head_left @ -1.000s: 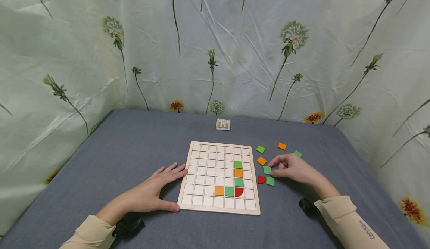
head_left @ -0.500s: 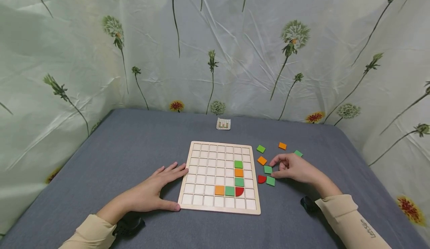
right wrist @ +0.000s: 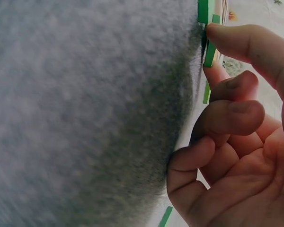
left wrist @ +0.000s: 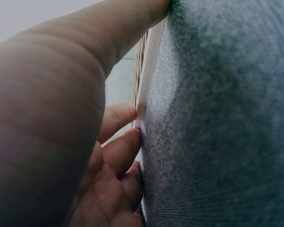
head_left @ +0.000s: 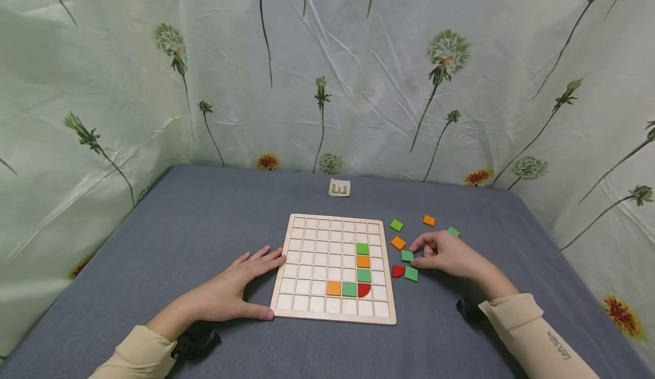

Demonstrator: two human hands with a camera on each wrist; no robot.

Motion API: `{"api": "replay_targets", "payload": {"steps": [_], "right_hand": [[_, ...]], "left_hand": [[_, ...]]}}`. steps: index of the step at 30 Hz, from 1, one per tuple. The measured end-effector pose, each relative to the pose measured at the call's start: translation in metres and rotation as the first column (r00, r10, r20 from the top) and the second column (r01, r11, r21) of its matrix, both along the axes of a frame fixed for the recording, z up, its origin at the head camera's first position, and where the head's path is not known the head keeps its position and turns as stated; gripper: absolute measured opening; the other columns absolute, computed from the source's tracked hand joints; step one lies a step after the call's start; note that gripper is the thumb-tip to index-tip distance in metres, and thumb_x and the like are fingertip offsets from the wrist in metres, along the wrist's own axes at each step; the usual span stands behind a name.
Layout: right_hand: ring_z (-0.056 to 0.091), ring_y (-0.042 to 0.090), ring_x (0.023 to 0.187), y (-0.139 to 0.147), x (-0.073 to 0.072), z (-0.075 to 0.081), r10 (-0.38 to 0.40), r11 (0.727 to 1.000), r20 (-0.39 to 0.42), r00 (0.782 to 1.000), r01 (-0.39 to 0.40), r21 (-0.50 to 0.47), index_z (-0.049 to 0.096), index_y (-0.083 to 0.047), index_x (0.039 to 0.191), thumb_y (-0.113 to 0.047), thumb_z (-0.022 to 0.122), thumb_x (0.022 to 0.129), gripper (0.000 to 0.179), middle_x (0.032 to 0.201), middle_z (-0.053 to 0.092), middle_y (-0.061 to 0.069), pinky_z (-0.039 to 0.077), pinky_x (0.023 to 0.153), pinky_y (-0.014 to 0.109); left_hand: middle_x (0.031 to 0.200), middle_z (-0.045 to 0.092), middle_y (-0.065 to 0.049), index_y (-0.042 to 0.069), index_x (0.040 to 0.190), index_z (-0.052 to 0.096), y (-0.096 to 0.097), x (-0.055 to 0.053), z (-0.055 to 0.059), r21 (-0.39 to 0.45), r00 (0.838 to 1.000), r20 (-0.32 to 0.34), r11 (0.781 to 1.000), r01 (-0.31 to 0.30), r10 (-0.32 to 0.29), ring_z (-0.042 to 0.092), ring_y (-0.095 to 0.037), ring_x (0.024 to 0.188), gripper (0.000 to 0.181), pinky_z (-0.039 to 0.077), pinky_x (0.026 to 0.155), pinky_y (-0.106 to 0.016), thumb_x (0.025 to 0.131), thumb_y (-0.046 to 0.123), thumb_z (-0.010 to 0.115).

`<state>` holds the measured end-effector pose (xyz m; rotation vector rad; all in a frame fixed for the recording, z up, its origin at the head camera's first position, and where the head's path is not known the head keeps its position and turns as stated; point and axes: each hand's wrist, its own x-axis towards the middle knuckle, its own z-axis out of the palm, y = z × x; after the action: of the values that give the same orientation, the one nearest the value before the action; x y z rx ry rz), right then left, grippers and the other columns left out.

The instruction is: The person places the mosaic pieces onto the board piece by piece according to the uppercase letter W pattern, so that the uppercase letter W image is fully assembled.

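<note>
A wooden grid board [head_left: 284, 305] lies on the grey cloth. My left hand [head_left: 230, 288] rests spread out, fingertips and thumb at the board's left edge; the left wrist view shows two fingertips [left wrist: 125, 142] against its side. Right of the board, my right hand [head_left: 445, 255] pinches a green square tile [head_left: 406, 255] between thumb and index finger, its other fingers curled in. In the right wrist view this green tile [right wrist: 210, 47] stands between those two fingertips, low at the cloth. On the board sit green tiles [head_left: 363, 249], orange tiles [head_left: 334, 288] and a red quarter-round tile [head_left: 364, 290].
Around my right hand lie loose tiles: a red quarter-round [head_left: 398, 271], another green square [head_left: 411, 274], orange squares [head_left: 398, 243] and a light green one [head_left: 396, 225]. A small printed card [head_left: 339, 187] lies beyond the board. A flower-patterned curtain [head_left: 230, 55] hangs behind the table.
</note>
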<state>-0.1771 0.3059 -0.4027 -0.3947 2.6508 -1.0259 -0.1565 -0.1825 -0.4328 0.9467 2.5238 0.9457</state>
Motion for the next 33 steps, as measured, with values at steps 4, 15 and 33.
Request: {"api": "replay_targets", "payload": {"steps": [4,15,33], "right_hand": [[0.039,0.003,0.055,0.001,-0.001,0.004,0.007,1.000,-0.019,1.000,-0.007,0.007,0.074,0.000,0.114,-0.020,0.083,0.092,0.031,0.066,0.050,-0.006,0.037,0.054,0.021],[0.040,0.004,0.058,-0.012,0.002,0.016,-0.006,1.000,-0.045,0.999,0.006,-0.003,0.073,-0.002,0.113,-0.022,0.084,0.090,0.032,0.069,0.049,-0.005,0.036,0.055,0.022],[0.043,0.006,0.058,-0.067,0.010,0.022,0.075,0.997,-0.069,0.995,-0.076,-0.023,0.076,-0.009,0.108,-0.022,0.086,0.091,0.024,0.067,0.050,-0.006,0.038,0.056,0.021]], "left_hand": [[0.178,0.030,-0.001,0.024,0.168,0.039,0.001,0.001,0.000,0.004,1.000,-0.003,1.000,0.000,0.000,0.018,-0.041,0.167,0.104,0.008,0.129,-0.072,0.084,0.063,0.085],[0.178,0.031,-0.003,0.023,0.168,0.039,0.005,0.014,0.004,0.009,1.000,-0.019,1.000,-0.011,0.011,0.019,-0.044,0.167,0.102,0.009,0.128,-0.073,0.085,0.060,0.086],[0.178,0.030,-0.001,0.024,0.168,0.039,0.007,0.016,0.004,-0.003,1.000,-0.004,1.000,-0.022,0.022,0.018,-0.041,0.168,0.103,0.008,0.130,-0.071,0.084,0.061,0.086]]}}
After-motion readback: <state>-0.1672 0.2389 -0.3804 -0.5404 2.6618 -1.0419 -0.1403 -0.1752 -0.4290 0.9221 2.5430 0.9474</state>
